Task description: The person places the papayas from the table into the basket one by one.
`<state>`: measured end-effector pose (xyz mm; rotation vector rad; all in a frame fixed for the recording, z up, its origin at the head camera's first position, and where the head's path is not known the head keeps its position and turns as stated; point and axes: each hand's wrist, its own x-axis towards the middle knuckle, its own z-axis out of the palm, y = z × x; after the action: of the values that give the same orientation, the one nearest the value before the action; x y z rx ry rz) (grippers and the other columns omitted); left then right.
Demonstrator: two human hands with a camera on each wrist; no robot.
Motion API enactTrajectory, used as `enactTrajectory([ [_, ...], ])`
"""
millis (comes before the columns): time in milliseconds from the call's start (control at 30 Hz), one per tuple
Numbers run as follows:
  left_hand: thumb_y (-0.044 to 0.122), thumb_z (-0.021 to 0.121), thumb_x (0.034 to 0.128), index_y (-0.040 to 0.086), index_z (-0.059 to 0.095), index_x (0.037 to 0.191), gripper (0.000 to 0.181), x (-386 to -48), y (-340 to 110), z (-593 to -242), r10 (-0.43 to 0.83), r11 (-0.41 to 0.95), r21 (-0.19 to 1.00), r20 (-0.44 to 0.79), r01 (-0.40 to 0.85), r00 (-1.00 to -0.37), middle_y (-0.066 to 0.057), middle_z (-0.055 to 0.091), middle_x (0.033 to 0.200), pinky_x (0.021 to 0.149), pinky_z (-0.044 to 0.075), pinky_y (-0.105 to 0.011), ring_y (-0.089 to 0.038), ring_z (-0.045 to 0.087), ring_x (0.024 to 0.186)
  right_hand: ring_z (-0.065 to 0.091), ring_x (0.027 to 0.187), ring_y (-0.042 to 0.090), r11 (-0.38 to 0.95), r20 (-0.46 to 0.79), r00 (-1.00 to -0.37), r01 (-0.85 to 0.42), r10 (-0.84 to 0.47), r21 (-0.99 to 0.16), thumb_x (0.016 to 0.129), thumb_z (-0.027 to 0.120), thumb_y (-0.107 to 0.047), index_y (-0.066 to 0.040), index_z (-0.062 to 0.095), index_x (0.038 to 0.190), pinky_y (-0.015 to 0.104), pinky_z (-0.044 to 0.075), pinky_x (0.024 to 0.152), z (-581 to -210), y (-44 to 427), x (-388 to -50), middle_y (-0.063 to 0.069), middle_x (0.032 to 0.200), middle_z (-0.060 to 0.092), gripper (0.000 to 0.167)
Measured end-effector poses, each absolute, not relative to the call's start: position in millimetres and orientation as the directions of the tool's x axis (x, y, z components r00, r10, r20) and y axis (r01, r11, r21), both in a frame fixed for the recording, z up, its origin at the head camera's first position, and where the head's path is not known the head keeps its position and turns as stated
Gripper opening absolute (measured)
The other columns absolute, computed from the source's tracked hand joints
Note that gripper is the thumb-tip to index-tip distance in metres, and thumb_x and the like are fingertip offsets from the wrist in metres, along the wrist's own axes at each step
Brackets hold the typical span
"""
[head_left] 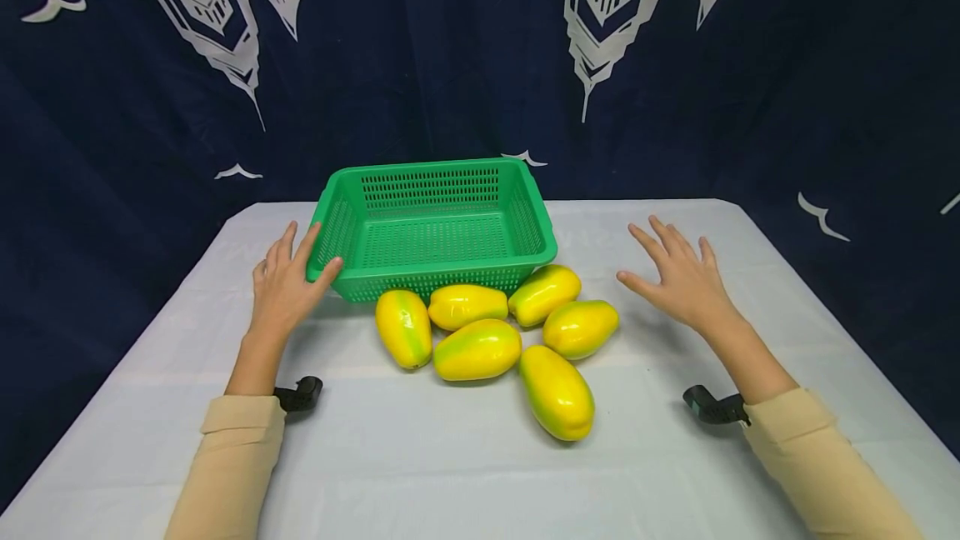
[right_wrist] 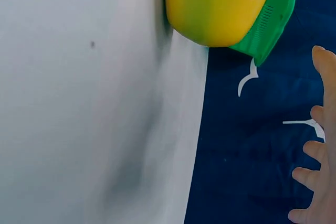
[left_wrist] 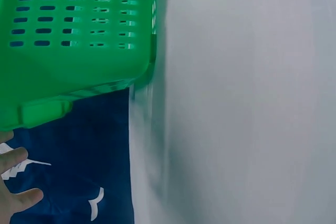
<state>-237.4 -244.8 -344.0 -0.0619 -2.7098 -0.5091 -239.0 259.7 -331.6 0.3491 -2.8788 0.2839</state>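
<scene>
A green plastic basket (head_left: pixel 442 236) with slotted walls stands at the back of the table, nothing visible inside it. Several glossy yellow-green fruits that look like papayas (head_left: pixel 477 350) lie loosely grouped in front of it; the nearest papaya (head_left: pixel 557 394) points towards the front. My left hand (head_left: pixel 285 286), fingers spread, is at the basket's left front corner; whether it touches the rim I cannot tell. To the right of the fruits, my right hand (head_left: pixel 686 282) hovers with spread fingers, holding nothing. In the right wrist view one papaya (right_wrist: pixel 218 3) hides part of the basket (right_wrist: pixel 273 24).
A white cloth covers the table (head_left: pixel 375 465). Behind it hangs a dark blue curtain (head_left: pixel 465 65) with white printed shapes. A black wrist strap with a camera (head_left: pixel 300 394) sits on the left wrist, another camera (head_left: pixel 708 405) on the right.
</scene>
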Motion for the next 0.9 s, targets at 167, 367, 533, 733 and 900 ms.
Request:
enactTrajectory([
  [167,0.062,0.032,0.0883,0.021,0.025,0.144,0.069,-238.8,-241.9,-347.3,-0.056,0.912,0.392,0.405,0.118,-0.913,-0.017,0.018,0.149,0.098,0.018,-0.062,-0.041,0.023,0.132,0.021,0.133,0.042,0.942,0.268,-0.937,-0.279,-0.224,-0.187,0.086,0.048,-0.055,-0.019,0.022,0.145,0.067,0.008,0.102,-337.4,259.5,-237.2,0.017,0.15,0.016,0.074],
  [367,0.057,0.037,0.0893,0.021,0.032,0.141,0.063,-240.3,-241.1,-351.6,-0.116,0.887,0.449,0.437,0.105,-0.892,-0.014,0.024,0.148,0.098,0.021,-0.06,-0.038,0.026,0.132,0.025,0.131,0.044,0.928,0.292,-0.926,-0.305,-0.238,-0.213,0.086,0.048,-0.054,-0.018,0.025,0.144,0.066,0.016,0.1,-344.7,257.6,-236.9,0.018,0.149,0.019,0.071],
  [533,0.053,0.039,0.09,0.021,0.034,0.14,0.06,-239.5,-239.5,-355.5,-0.168,0.866,0.493,0.44,0.081,-0.882,-0.014,0.028,0.146,0.096,0.025,-0.058,-0.036,0.029,0.131,0.027,0.129,0.045,0.921,0.29,-0.926,-0.314,-0.243,-0.23,0.087,0.049,-0.052,-0.018,0.028,0.143,0.066,0.021,0.097,-349.7,253.7,-235.7,0.017,0.148,0.021,0.069],
  [733,0.049,0.04,0.0909,0.02,0.04,0.137,0.054,-240.5,-236.7,-359.8,-0.224,0.829,0.553,0.458,0.079,-0.86,-0.012,0.034,0.143,0.093,0.03,-0.058,-0.036,0.035,0.129,0.029,0.128,0.045,0.912,0.296,-0.92,-0.331,-0.256,-0.242,0.087,0.049,-0.05,-0.018,0.031,0.141,0.067,0.027,0.092,-355.5,249.1,-234.5,0.016,0.147,0.025,0.065],
  [900,0.046,0.04,0.0914,0.02,0.043,0.135,0.051,-244.1,-235.7,-359.9,-0.246,0.792,0.602,0.467,0.102,-0.849,-0.01,0.037,0.142,0.092,0.032,-0.06,-0.038,0.039,0.125,0.03,0.128,0.043,0.905,0.294,-0.922,-0.332,-0.252,-0.265,0.088,0.048,-0.05,-0.019,0.032,0.141,0.067,0.027,0.091,-359.4,245.9,-231.9,0.015,0.146,0.027,0.063],
])
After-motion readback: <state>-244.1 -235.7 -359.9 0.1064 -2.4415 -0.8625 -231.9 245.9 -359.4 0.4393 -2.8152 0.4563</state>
